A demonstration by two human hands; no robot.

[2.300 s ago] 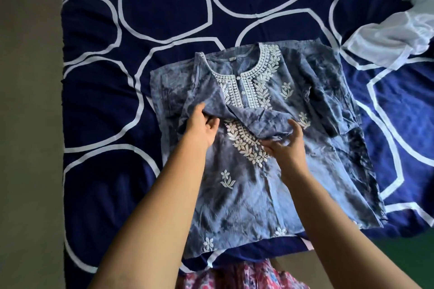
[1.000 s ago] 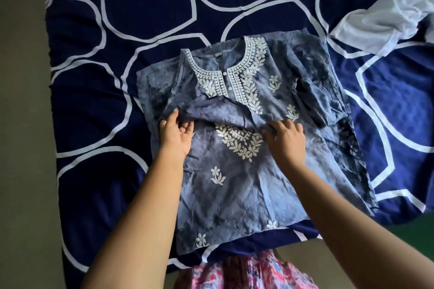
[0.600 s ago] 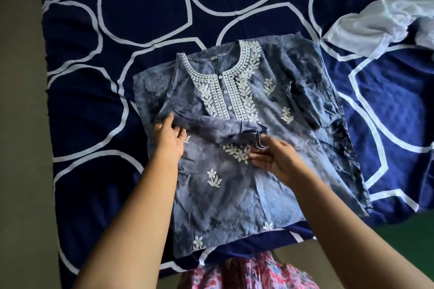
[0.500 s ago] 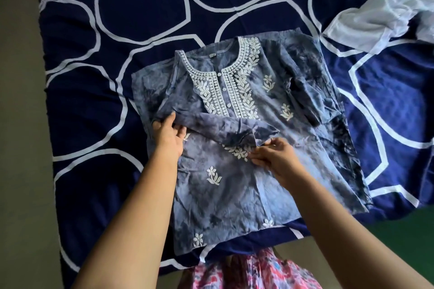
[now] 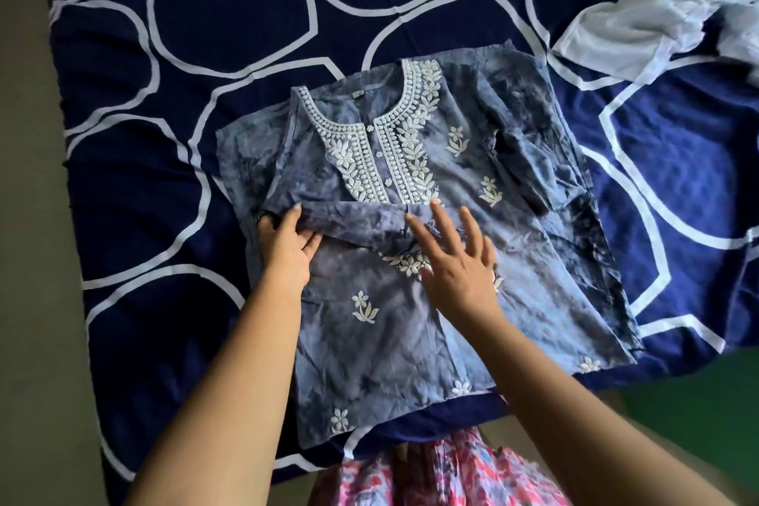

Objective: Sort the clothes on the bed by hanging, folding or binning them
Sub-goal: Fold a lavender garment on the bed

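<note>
Head view: left hand [image 5: 287, 253] pinches the folded sleeve [image 5: 357, 218] of the kurta [image 5: 390, 345]; right hand [image 5: 458, 263], fingers splayed flat, should smooth creases outward.

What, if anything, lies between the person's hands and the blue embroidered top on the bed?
Nothing visible does. The left hand pinches the folded sleeve of the blue top at its left edge; the right hand is open, fingers spread, on or just above that sleeve. The white cloth lies apart, at the far right.
</note>
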